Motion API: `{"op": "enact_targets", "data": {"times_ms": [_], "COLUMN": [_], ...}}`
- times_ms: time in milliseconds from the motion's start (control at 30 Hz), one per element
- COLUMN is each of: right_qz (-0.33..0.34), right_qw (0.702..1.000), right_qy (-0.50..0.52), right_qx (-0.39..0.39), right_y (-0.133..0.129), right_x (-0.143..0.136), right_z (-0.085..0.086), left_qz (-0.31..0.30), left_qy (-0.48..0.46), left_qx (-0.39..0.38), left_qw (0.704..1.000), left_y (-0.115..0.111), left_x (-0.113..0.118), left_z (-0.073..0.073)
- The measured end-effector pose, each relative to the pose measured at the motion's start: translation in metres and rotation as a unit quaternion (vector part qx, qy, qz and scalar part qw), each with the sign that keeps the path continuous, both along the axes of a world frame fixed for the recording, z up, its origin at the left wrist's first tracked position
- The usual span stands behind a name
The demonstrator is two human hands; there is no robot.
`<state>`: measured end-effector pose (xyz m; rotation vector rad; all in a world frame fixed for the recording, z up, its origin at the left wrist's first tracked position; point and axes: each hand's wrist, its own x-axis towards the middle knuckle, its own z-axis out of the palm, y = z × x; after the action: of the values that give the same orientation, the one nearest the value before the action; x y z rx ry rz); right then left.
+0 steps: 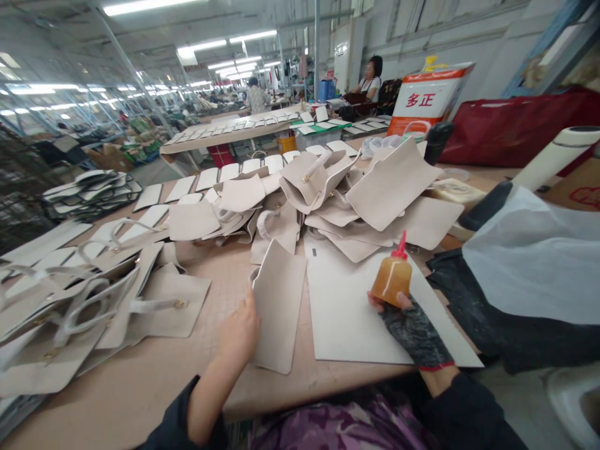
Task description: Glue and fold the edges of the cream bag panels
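My left hand (240,328), bare, grips the left edge of a beige bag panel (280,312), which stands tilted on the table. Its fingers are partly hidden behind the panel. In a dark fingerless glove, my right hand (412,328) holds a squeeze bottle (392,278) of amber liquid, its red nozzle pointing up. The bottle is above a flat white board (347,319) lying in front of me. Just beyond both hands lies a heap of beige bag pieces (389,187), some with wrapped handles and gold-coloured fittings.
More handled bag pieces (164,312) lie to the left. White panels (180,187) with dark edges line the table's far side. At right are a white sheet (534,250) over black material, a red bag (506,128) and a large can (422,97). Two people are farther back.
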<state>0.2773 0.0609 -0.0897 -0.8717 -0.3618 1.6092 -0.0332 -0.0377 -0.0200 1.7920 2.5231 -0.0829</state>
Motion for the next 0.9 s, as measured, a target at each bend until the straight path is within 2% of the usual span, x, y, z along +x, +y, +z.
{"op": "enact_targets", "data": {"times_ms": [100, 167, 300, 367, 633, 900], "right_qz": [0.013, 0.014, 0.026, 0.025, 0.05, 0.063], "right_qw": [1.0, 1.0, 0.999, 0.999, 0.997, 0.997], "right_qy": [0.011, 0.012, 0.0, -0.005, 0.02, 0.011], "right_qx": [-0.024, -0.022, -0.034, -0.029, -0.047, -0.053], "right_y": [-0.004, -0.005, -0.005, -0.005, 0.001, 0.0], "right_x": [0.001, 0.001, 0.001, 0.002, 0.01, 0.009], "right_z": [-0.006, -0.006, -0.001, -0.001, -0.017, -0.014], "left_qz": [-0.035, -0.062, -0.166, -0.19, -0.216, -0.299], "left_qy": [0.097, 0.124, 0.062, 0.031, -0.034, -0.131], "left_qx": [0.071, 0.096, 0.01, -0.029, -0.052, -0.07], "left_qw": [0.992, 0.986, 0.984, 0.981, 0.974, 0.942], "left_y": [0.003, 0.006, 0.016, 0.023, 0.041, 0.059], "left_x": [0.013, 0.021, 0.028, 0.028, 0.031, 0.016], "left_z": [-0.01, -0.019, -0.044, -0.052, -0.048, -0.048]}}
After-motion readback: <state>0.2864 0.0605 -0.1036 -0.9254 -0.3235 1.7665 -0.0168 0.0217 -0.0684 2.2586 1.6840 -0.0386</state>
